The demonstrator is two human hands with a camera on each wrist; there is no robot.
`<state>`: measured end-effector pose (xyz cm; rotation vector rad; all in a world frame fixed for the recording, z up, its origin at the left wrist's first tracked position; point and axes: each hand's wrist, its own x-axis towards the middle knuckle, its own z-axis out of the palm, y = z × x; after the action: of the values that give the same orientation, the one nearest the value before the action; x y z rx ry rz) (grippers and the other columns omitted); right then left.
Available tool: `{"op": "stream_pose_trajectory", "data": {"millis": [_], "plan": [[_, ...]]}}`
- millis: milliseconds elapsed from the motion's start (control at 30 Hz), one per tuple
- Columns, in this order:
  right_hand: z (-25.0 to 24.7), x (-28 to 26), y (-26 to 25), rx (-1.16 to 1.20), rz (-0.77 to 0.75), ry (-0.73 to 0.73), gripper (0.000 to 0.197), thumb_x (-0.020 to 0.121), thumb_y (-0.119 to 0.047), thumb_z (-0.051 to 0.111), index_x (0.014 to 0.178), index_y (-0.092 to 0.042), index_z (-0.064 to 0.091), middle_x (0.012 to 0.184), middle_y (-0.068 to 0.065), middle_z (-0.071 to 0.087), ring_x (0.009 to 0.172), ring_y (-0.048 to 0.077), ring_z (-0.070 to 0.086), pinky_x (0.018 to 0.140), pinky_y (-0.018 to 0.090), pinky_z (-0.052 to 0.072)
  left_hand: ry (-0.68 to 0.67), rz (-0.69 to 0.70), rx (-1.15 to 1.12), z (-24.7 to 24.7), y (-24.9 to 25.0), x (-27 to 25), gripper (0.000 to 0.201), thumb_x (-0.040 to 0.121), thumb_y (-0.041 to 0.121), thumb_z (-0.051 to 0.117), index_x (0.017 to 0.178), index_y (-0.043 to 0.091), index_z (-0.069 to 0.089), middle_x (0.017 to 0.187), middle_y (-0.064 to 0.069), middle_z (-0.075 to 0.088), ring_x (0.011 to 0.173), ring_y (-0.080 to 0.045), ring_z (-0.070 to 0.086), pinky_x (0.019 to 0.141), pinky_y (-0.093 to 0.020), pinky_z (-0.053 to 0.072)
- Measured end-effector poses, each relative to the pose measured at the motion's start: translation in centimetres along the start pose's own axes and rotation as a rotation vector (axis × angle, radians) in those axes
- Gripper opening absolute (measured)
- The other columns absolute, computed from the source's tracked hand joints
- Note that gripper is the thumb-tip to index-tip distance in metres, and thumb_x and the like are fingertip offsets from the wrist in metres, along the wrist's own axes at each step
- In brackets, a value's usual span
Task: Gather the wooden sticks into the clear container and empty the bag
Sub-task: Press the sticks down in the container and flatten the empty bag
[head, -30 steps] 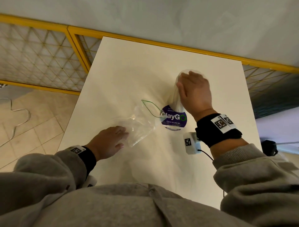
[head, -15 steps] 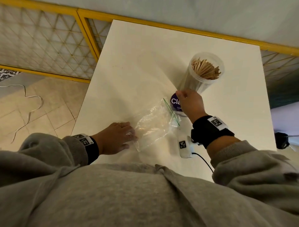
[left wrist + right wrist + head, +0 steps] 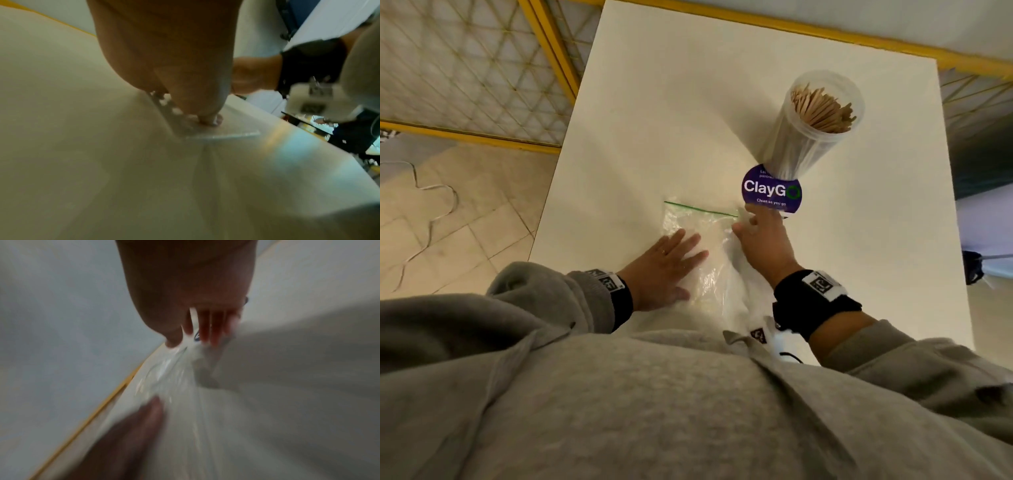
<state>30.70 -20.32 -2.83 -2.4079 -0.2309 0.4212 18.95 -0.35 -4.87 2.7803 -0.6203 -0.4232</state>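
Observation:
A tall clear container (image 3: 804, 144) stands upright at the table's right side, packed with wooden sticks (image 3: 822, 109). Nearer to me, a clear zip bag (image 3: 705, 226) with a green seal line lies flat on the table and looks to hold nothing. My left hand (image 3: 678, 253) lies flat on the bag's left half with straight, spread fingers. My right hand (image 3: 756, 233) rests on the bag's right edge, its fingertips near the seal's right corner. In the left wrist view a fingertip (image 3: 207, 118) presses the bag (image 3: 216, 136). The right wrist view is blurred; the fingers (image 3: 211, 334) look straight.
A round purple ClayGo sticker (image 3: 770, 193) sits on the white table (image 3: 688, 102) between the bag and the container. A yellow-framed mesh railing (image 3: 465, 68) runs along the left and far sides. A cable (image 3: 431, 219) lies on the tiled floor at the left.
My right hand let go of the container and came down onto the bag's right edge. The left hand slid onto the bag, which now lies flat with its seal edge away from me.

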Motion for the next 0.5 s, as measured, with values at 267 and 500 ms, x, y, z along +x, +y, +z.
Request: {"op": "stream_pose_trajectory", "data": {"millis": [267,500], "plan": [[-2.2,1.4,-1.2,0.392,0.287,-0.498,0.015,0.091,-0.012,0.061,0.097,0.001,0.063,0.079,0.013,0.067,0.058,0.022,0.065,0.045,0.023,0.04,0.057,0.126,0.17,2.7,-1.4,-1.3,0.075,0.091,0.058,0.025,0.145,0.031,-0.019,0.154,-0.001,-0.031,0.144,-0.039,-0.005,0.112,-0.053,0.001],[-0.5,1.0,-2.4,0.067,0.177,0.011,0.006,0.083,-0.015,0.059,0.088,-0.011,0.061,0.087,0.004,0.06,0.073,0.019,0.059,0.068,0.032,0.047,-0.013,0.125,0.175,1.5,-1.0,-1.3,0.078,0.083,0.061,0.032,0.147,0.017,0.022,0.155,-0.012,0.026,0.14,-0.039,0.025,0.108,-0.055,0.028]]}}
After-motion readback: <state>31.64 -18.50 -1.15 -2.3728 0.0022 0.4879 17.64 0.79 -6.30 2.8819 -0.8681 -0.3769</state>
